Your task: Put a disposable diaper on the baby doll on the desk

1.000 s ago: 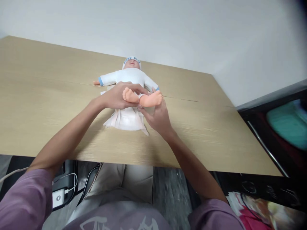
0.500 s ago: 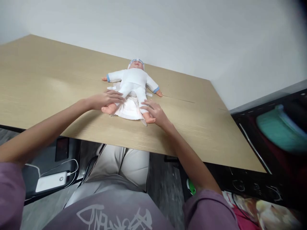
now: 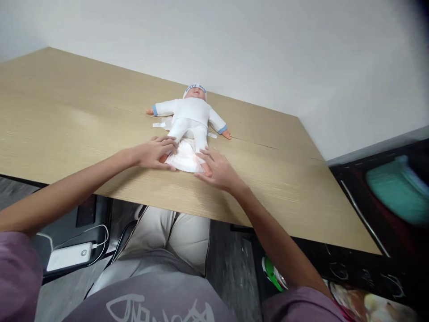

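Note:
A baby doll [image 3: 192, 109] in a white outfit with blue cuffs lies on its back, head away from me, arms spread. Beneath its hips and legs an unfolded white diaper [image 3: 183, 162] is spread, its fastening tabs sticking out beside the waist. My left hand [image 3: 156, 153] rests over the doll's lower leg on the left, fingers stretched and thumb by the diaper's near edge. It mostly hides that foot. On the other leg lies my right hand [image 3: 219, 169], fingers apart and thumb near the diaper's front corner, with the foot between thumb and fingers.
The wooden table [image 3: 83, 129] meets a pale wall behind the doll. Below its front edge at left, a white power bank [image 3: 69, 257] with a cable lies on a dark seat beside a phone [image 3: 86, 210]. A teal object [image 3: 398, 190] is blurred at right.
Both hands have slid toward the doll's feet, and the thumbs have come to the diaper's near edge. The doll's feet are closer together. The camera view has shifted slightly.

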Motion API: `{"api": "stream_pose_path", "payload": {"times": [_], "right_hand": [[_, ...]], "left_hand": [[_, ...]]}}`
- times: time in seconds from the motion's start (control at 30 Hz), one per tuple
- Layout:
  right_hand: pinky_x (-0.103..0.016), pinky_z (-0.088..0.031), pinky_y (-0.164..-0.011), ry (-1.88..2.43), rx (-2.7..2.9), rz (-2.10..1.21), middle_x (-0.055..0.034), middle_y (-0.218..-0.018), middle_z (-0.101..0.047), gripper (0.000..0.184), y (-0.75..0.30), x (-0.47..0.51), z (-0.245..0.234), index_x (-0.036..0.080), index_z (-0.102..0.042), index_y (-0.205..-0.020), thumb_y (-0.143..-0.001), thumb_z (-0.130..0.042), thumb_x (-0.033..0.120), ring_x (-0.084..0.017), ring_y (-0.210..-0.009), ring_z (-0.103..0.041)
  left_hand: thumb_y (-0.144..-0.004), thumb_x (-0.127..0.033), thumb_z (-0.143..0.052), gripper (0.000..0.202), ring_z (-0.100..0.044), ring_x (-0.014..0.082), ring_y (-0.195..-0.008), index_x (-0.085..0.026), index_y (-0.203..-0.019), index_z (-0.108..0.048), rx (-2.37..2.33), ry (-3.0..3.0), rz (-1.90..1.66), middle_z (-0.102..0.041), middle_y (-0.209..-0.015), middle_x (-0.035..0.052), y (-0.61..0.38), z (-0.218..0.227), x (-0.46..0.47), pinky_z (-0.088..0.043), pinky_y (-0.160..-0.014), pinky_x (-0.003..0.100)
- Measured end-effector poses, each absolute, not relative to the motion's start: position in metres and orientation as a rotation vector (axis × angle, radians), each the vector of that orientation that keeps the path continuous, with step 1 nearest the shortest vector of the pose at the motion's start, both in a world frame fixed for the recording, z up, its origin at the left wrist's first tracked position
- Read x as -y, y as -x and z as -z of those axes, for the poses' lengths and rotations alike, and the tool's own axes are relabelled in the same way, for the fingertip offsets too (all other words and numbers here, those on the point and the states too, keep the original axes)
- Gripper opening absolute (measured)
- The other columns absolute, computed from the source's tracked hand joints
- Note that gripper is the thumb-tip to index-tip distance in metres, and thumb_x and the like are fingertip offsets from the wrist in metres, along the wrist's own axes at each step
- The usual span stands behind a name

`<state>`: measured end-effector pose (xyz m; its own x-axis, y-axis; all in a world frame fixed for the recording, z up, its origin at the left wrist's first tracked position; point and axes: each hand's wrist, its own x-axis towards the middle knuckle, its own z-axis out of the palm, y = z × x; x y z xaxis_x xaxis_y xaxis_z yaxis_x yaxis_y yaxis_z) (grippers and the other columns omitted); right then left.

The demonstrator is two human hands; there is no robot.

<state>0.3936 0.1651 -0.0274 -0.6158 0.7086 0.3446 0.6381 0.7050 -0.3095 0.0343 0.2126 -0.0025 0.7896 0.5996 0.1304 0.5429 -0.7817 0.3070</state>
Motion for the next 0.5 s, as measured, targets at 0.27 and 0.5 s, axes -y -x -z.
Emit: {"api": "stream_pose_path", "payload": {"times": [0.27, 0.5], "right_hand": [[-0.064, -0.053, -0.125, 1.166, 2.293, -0.148, -0.0177, -0.148, -0.076, 0.041, -0.375, -0.163, 0.047, 0.024, -0.079, -0.139, -0.119, -0.049, 0.043, -0.039, -0.146, -0.066], [-0.05, -0.059, -0.105, 1.18, 1.948, -0.264, -0.0104, -0.105, -0.074, 0.055, -0.376, -0.253, 0.002, 0.025, -0.074, -0.099, -0.119, -0.044, 0.067, -0.031, -0.103, -0.072]], "left_hand": [[-0.108, -0.044, -0.057, 0.028, -0.065, 0.0394, -0.138, -0.024, -0.119, -0.075, -0.993, -2.685, -0.546, -0.078, -0.134, 0.0151, -0.049, 0.012, -0.214, -0.048, -0.12, 0.058], [-0.105, -0.065, -0.062, 0.043, -0.069, 0.033, -0.111, -0.023, -0.096, -0.071, -1.172, -2.39, -0.937, -0.076, -0.113, 0.0122, -0.066, -0.032, -0.298, -0.055, -0.111, 0.052]]}}
